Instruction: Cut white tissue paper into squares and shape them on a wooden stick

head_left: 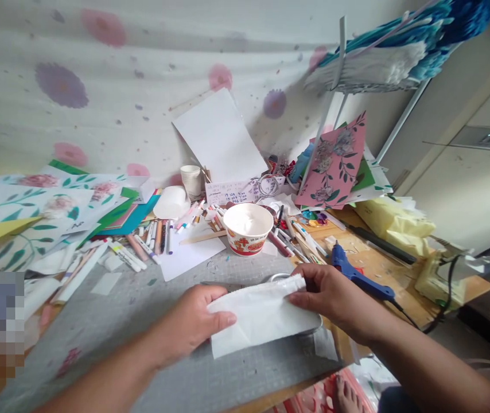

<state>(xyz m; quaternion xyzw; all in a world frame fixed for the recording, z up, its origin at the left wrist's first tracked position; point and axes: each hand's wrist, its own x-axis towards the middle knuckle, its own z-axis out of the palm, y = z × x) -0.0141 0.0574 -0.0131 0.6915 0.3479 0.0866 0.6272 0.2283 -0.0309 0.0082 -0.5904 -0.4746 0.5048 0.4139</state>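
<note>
A folded sheet of thin white paper (257,318), like tissue, is held between both hands just above the grey mat (137,327). My left hand (204,315) grips its left end, thumb on top and fingers hidden behind. At the upper right corner, my right hand (320,292) pinches the bunched edge between thumb and fingers. Behind the paper, a shiny metallic loop (279,276) peeks out, mostly covered, so its kind is unclear. Beyond the hands stands a white paper bowl (248,229) with red print. A blue glue gun (361,275) lies right of my right hand.
Many markers (159,235) lie scattered left of the bowl, with more pens (296,241) to its right. Paper cups (191,182) and a white board (221,137) stand behind. Flower-decorated sheets (333,163) lean at right. A cord (443,304) hangs near the right table edge.
</note>
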